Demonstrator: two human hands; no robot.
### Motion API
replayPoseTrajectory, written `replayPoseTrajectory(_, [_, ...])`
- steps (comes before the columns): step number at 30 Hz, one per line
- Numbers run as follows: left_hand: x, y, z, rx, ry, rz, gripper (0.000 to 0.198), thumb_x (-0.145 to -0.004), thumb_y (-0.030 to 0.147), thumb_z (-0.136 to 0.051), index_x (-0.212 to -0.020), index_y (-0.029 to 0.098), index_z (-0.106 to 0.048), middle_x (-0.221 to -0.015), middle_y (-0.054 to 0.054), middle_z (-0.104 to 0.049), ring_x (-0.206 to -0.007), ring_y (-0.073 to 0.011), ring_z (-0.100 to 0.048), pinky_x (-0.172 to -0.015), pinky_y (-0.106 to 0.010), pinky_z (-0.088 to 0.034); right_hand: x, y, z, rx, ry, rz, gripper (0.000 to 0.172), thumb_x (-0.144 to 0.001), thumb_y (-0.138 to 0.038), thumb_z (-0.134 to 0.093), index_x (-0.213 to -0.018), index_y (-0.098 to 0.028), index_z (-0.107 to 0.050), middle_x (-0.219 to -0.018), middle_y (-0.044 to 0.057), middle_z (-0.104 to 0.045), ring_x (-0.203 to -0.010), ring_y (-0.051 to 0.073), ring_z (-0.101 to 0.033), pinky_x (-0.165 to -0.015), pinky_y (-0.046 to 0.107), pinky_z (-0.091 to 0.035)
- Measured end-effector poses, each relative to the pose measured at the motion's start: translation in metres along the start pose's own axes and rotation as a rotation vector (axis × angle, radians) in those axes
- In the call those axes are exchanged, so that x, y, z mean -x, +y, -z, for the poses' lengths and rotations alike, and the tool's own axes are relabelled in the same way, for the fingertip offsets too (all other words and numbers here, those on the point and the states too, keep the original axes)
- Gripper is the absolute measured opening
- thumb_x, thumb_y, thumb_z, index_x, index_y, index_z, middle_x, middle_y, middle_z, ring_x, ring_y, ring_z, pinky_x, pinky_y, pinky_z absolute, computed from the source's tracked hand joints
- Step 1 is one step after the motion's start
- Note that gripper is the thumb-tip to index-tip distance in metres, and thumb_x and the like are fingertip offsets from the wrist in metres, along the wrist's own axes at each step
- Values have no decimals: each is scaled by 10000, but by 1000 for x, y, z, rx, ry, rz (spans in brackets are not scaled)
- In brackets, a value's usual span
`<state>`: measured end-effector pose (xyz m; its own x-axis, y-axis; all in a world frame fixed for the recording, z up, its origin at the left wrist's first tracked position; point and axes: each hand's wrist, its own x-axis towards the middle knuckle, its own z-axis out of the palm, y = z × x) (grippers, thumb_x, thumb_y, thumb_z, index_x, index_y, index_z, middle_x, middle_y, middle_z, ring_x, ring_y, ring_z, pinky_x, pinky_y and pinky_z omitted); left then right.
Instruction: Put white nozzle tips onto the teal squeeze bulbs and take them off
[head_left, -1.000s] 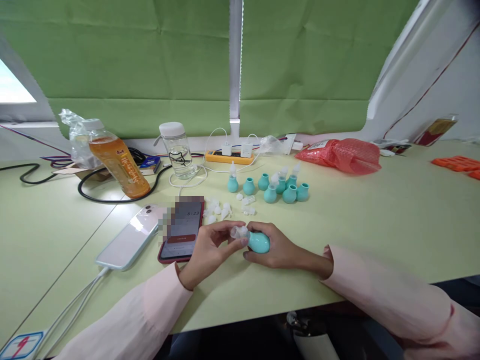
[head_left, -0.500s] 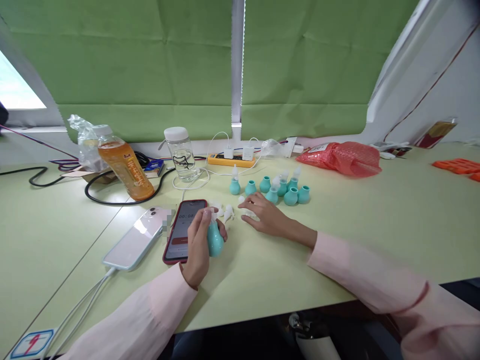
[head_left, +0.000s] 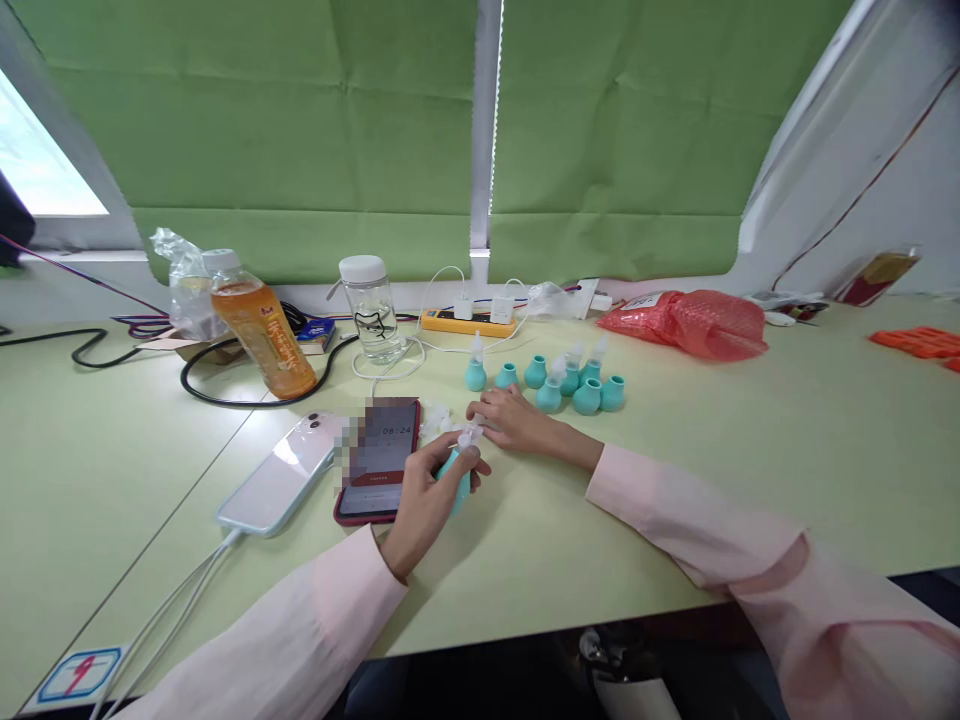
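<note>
My left hand (head_left: 427, 495) is closed around a teal nasal aspirator bulb (head_left: 453, 482), with a translucent tip piece (head_left: 470, 435) at its neck. Just beyond it, my right hand (head_left: 517, 420) has its fingers curled down close to that tip; whatever they pinch is hidden. Small translucent parts (head_left: 436, 420) lie on the table left of the right fingertips. Behind the right hand stands a group of teal bulbs. Some, such as the aspirator at the left (head_left: 475, 374), carry clear tips; others, like the bulb at the right (head_left: 613, 393), have open necks.
A dark phone (head_left: 379, 460) running a timer lies beside my left hand, with a white phone (head_left: 277, 475) on its cable farther left. Behind are a drink bottle (head_left: 266, 335), a water bottle (head_left: 373, 315), a power strip (head_left: 442, 322) and a red bubble-wrap bag (head_left: 697, 322).
My left hand has moved right and a little up with the bulb, turning over it. My right hand has shifted left, its fingers drawing in from a spread pose. The view has shifted slightly.
</note>
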<state>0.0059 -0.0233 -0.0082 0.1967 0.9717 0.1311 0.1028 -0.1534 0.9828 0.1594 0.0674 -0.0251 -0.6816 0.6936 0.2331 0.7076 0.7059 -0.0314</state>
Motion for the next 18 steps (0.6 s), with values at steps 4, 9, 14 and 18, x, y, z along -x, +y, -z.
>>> replayPoseTrajectory(4, [0,-4,0,-200,-52,-55,305,-789,331,-402,-589,135,-521,-520,15,-485,-484,-83,-427,-480,-202,-330,19,5,12,-245,206,-14,212,-812,-198,-421,-986,-183,-541,-870,69,-548,-821,179,-498,-736,346,-324])
replayPoseTrajectory(9, [0,-11,-2,-279,-79,-56,300,-747,387,-484,-908,140,-539,-523,33,-497,-487,-100,-464,-511,-219,-369,54,2,36,-915,213,-150,279,-687,-291,-607,-928,-160,-556,-799,32,-573,-748,141,-542,-703,294,-436])
replayPoseTrajectory(14, [3,-12,-3,-398,-135,-168,297,-733,395,-519,-889,156,-601,-729,-22,-624,-668,-143,-547,-627,-241,-411,67,-11,46,-1035,44,-82,214,-677,-265,-618,-843,-129,-628,-776,45,-605,-718,132,-550,-657,268,-450])
replayPoseTrajectory(18, [5,-12,-2,-442,-174,-247,284,-755,368,-505,-908,162,-627,-805,-32,-648,-733,-155,-568,-674,-243,-422,67,-12,47,-929,-1,31,202,-721,-247,-579,-864,-122,-647,-740,48,-611,-654,110,-540,-598,238,-431])
